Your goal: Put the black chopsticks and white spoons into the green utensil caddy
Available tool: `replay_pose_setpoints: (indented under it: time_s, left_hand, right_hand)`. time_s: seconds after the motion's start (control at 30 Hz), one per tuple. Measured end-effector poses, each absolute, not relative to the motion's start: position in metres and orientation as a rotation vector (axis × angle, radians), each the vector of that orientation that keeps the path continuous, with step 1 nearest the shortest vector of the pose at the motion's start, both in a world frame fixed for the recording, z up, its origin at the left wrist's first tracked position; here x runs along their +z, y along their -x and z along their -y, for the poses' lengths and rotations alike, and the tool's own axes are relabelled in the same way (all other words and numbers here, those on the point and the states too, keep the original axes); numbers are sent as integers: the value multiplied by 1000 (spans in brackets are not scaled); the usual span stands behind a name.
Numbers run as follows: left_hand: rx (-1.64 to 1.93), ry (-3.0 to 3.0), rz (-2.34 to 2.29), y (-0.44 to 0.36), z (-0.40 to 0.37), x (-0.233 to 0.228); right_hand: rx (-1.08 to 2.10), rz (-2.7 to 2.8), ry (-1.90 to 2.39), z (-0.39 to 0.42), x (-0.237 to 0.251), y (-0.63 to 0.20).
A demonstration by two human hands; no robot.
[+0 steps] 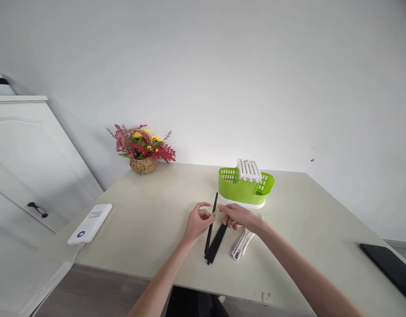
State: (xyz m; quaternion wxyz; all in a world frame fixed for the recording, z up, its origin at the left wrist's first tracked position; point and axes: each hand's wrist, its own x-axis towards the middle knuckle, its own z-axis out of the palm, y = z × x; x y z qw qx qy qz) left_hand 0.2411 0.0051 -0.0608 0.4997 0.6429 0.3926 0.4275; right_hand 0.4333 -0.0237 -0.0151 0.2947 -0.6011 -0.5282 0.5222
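Observation:
My left hand is over the table with its fingers curved and a gap between thumb and forefinger. Its thumb tip is by a thin black stick, like a chopstick, whose far end reaches the basket's base. My right hand has its fingers bent, thumb and forefinger close together; anything between them is hidden. Below it lies a bundle of black chopsticks, its upper end covered. Beside them are white spoon-like utensils with a label, partly under my right wrist. Behind stands a green utensil basket.
A white slotted rack sits across the green basket, which rests on a white base. A wicker flower basket stands by the wall. A white cabled device lies left; a black flat object lies at right.

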Motion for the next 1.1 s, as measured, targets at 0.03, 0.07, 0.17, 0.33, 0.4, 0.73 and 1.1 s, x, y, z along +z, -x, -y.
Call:
replay_pose_setpoints:
  time_s: [0.03,0.07,0.17,0.33,0.4,0.73,1.1]
  left_hand:
    - [1070,-1534,-954,-241,-5,-62]
    - [1101,-1517,-956,-241,-5,-62]
    - [1171,-1519,-938,-241,-4,-65]
    - [1260,-1522,-942,-242,-1,-69]
    - [1303,-1490,-943,-242,-1,-69]
    - [1069,-1552,-880,-232,-2,-62]
    - [1173,-1627,-954,-233,1,-58]
  right_hand:
    - [1462,1413,1569,15,-12,-429]
    - [1516,1424,1538,7,-9,-424]
    - [1577,1463,1464,-8,-4,-411]
    - [1440,1526,1398,-21,-3,-395]
    - [1329,1541,1380,-24,2,-393]
    - [990,1701,1213,-15,44,-397]
    - [878,1850,1260,-8,43,-412]
